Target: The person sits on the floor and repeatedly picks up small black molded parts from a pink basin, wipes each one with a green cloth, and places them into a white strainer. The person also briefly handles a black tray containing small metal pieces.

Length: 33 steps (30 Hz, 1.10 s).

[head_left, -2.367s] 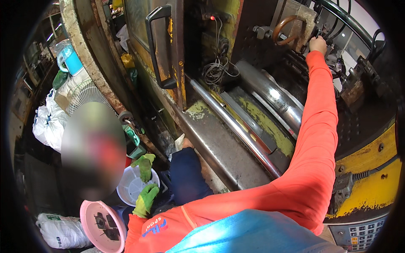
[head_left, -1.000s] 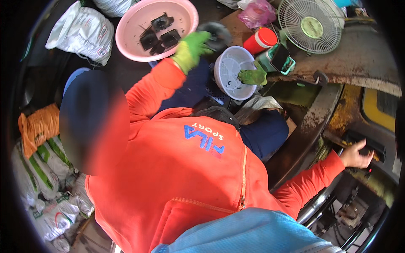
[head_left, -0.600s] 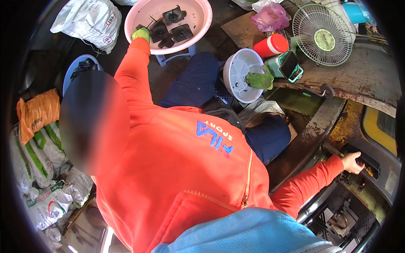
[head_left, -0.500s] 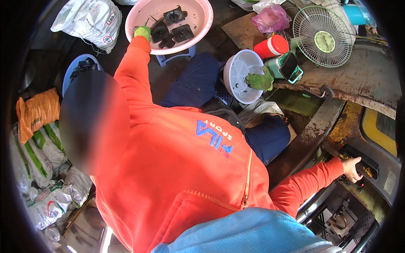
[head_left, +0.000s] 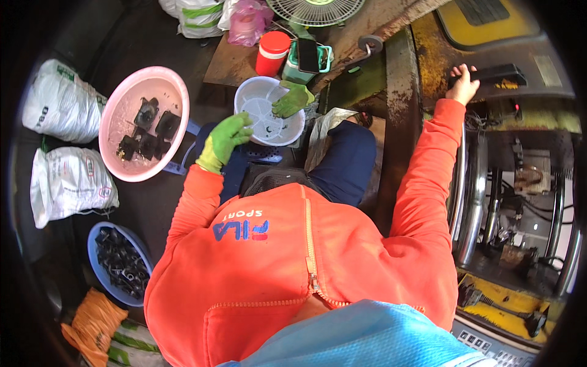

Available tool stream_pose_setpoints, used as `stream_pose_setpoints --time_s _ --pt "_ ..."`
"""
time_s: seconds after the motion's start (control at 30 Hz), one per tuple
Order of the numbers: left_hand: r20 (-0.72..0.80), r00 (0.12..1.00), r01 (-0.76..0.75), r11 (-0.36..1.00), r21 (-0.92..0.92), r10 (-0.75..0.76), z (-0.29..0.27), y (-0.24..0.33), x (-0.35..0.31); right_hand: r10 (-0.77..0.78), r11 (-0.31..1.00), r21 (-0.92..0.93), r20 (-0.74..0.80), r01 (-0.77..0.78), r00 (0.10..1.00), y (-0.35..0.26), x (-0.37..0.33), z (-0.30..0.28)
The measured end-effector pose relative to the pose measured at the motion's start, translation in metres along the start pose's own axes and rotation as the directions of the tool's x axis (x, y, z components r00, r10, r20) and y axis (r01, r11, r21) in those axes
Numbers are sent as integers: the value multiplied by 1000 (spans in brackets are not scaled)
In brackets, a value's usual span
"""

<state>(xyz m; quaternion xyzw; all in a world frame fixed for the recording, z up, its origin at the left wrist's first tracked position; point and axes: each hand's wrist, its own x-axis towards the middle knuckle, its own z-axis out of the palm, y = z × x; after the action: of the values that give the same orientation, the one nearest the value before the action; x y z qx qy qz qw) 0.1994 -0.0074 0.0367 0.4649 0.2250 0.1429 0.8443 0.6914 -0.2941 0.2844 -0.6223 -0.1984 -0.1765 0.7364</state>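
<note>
The left hand (head_left: pixel 223 140), in a green glove, hangs loosely open just beside the white strainer basket (head_left: pixel 270 111). Farther off, the bare right hand (head_left: pixel 463 84) wraps around the black machine handle (head_left: pixel 489 74). A pink basin (head_left: pixel 116 116) of black parts sits to the left.

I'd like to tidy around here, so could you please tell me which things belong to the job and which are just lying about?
In use: gloved left hand by the white perforated basket; right hand on the black handle; pink basin of black parts.
Lying about: red container, fan, white sacks, blue tub, pink bag.
</note>
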Motion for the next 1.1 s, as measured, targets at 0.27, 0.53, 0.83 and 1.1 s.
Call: stream_pose_setpoints --time_s 0.27,0.53,0.83,1.1 --pt "-21 1000 15 999 -42 -16 17 12 -12 -86 996 -13 99 87 991 -23 -58 -18" --pt "-115 992 51 999 0 -51 27 34 -19 -858 291 -768 54 571 511 -63 -204 -1" --pt "66 994 82 994 67 -86 65 40 -11 -901 76 -924 97 374 423 -142 -174 -60" --pt "167 976 119 985 127 -139 87 37 -4 -893 -237 -971 218 -1 393 -171 -177 -118"
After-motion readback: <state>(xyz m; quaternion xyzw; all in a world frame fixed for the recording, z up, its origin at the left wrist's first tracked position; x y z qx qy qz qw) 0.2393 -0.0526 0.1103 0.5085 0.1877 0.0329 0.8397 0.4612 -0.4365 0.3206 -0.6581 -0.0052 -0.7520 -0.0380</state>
